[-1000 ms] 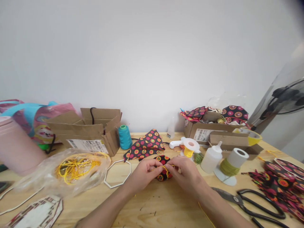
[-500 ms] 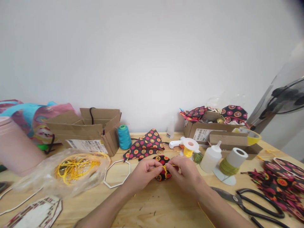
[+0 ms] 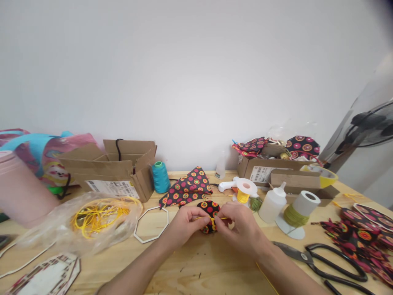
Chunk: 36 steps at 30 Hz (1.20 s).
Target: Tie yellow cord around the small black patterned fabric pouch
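A small black piece of patterned fabric (image 3: 208, 207) with red and yellow flowers lies between my hands at the centre. Yellow cord (image 3: 213, 223) crosses it and forms a small loop or knot. My left hand (image 3: 189, 222) pinches the cord at the left of the knot, thumb against index finger. On the right side, my right hand (image 3: 236, 223) pinches the cord close to the knot. A tail of yellow cord hangs below my right forearm. Behind the hands lies a larger folded patterned cloth (image 3: 192, 186).
Left are a white octagonal frame (image 3: 151, 224), a plastic bag of yellow cord (image 3: 101, 217), a cardboard box (image 3: 107, 170) and a teal thread cone (image 3: 161, 178). Right are a white bottle (image 3: 272, 204), a green cord spool (image 3: 296, 215), black-handled scissors (image 3: 307, 257) and fabric pieces (image 3: 365, 237).
My right fingers have shifted slightly down and the cord loop between the hands looks smaller and flatter. My left hand has hardly moved.
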Available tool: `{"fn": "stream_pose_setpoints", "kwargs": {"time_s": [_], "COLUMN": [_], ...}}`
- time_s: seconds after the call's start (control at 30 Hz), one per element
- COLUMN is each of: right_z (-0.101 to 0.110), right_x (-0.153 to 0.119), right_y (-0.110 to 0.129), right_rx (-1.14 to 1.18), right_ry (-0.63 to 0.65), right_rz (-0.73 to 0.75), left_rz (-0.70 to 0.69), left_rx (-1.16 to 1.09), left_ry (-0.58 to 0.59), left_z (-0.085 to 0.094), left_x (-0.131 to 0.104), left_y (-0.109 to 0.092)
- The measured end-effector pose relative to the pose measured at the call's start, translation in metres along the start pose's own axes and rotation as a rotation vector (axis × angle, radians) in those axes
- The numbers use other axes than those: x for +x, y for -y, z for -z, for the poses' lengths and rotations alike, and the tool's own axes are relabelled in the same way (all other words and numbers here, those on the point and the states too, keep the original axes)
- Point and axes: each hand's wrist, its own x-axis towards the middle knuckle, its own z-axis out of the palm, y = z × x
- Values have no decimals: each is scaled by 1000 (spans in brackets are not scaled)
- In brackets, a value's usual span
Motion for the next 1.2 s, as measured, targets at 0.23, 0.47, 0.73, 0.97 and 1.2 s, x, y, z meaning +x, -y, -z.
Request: {"fn": "stream_pose_setpoints", "kwargs": {"time_s": [0.23,0.47,0.73,0.97,1.2], "right_z": [1,2,2,2,2], "right_x": [0,0,0,-1,-2], "right_y": [1,2,4,5,4], "right_rx": [6,-33,-80,-100,-97], "right_ry": [0,111,166,194,183], "right_rz": [63,51,59,66,78], "left_rz": [-17,-12,-15,-29,-45], "left_rx": [21,34,22,45,63], "left_ry": [-20,54,91,102,113], "left_z": [-1,-4,-5,-5,-5], "left_x": [0,-2,-2,-2,-2], "left_y": [-5,-6,-4,-2,-2]}}
